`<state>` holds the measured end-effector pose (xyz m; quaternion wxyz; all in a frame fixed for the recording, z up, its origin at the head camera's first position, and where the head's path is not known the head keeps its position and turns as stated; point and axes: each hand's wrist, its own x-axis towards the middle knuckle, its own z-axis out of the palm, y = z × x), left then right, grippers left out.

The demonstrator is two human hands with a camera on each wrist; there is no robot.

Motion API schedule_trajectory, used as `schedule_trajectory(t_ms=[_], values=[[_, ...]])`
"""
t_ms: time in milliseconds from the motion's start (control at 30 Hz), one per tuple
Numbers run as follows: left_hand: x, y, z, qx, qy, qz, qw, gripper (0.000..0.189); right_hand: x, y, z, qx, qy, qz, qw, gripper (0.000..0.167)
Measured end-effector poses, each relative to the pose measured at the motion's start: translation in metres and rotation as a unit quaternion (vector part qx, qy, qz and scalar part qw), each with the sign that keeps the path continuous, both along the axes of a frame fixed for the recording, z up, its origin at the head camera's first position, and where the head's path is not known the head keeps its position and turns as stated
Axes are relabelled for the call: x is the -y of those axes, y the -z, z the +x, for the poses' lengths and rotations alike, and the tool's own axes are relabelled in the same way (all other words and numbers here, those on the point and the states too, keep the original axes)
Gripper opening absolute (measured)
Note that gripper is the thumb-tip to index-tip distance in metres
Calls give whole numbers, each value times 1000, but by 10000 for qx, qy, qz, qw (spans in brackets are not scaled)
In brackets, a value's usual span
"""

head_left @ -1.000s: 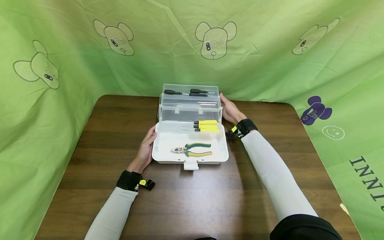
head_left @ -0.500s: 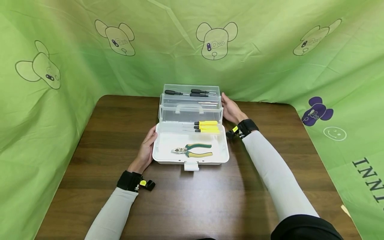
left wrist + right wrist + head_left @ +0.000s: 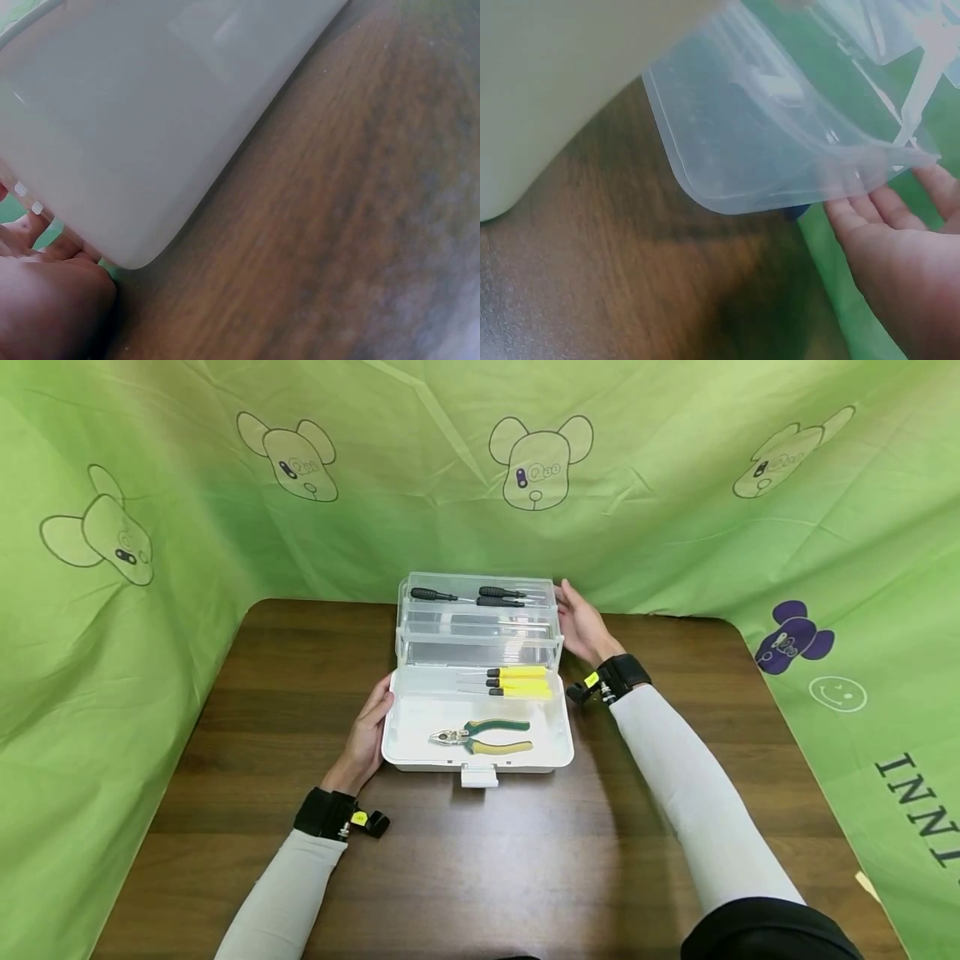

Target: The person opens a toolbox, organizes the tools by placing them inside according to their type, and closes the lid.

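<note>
A white toolbox (image 3: 420, 752) stands open on the table, its clear lid (image 3: 480, 652) and clear trays raised at the back. My left hand (image 3: 365, 735) grips the left side of the base. At the lid's right edge, my right hand (image 3: 583, 625) holds on, with fingertips showing through the clear plastic in the right wrist view. Pliers (image 3: 480, 737) with green and yellow handles lie in the base. Behind them are several yellow-handled screwdrivers (image 3: 519, 682). Black-handled screwdrivers (image 3: 435, 595) rest in the top tray. The left fingertips are partly hidden by the box wall.
The brown wooden table (image 3: 480, 877) extends on both sides and in front of the box. A green printed cloth (image 3: 420, 527) hangs right behind the table's back edge. The box's white front latch (image 3: 478, 776) hangs over its front.
The clear lid and trays have tilted and shifted slightly toward the front and right, with my right hand moving along at their edge. My left hand and the base stay in place.
</note>
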<state>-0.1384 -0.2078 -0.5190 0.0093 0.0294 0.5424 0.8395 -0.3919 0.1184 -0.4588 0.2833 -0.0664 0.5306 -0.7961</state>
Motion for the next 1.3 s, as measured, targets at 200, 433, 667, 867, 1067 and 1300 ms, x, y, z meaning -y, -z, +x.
schedule_trajectory(t_ms=[200, 433, 667, 867, 1067, 1300], values=[[-1, -1, -1, 48, -16, -11, 10000, 56, -1, -11, 4, -402, 265, -321, 9983, 63], [-2, -2, 0, 133, -74, 86, 9998, 55, -1, -18, 9, -684, 539, -816, 9928, 48], [-2, -3, 0, 111, -40, 42, 9999, 56, -2, -23, 16, -987, 916, -1027, 9856, 39], [-2, -4, 0, 106, -24, 15, 9999, 57, -3, -32, 23, -1268, 1101, -1288, 9773, 36], [-2, -4, 0, 157, -61, 45, 9998, 56, -8, -38, 31, -1644, 1181, -1182, 9721, 29], [-1, -1, -2, 216, -40, 139, 9997, 57, -9, -42, 40, -2322, 1267, -1394, 9543, 19]])
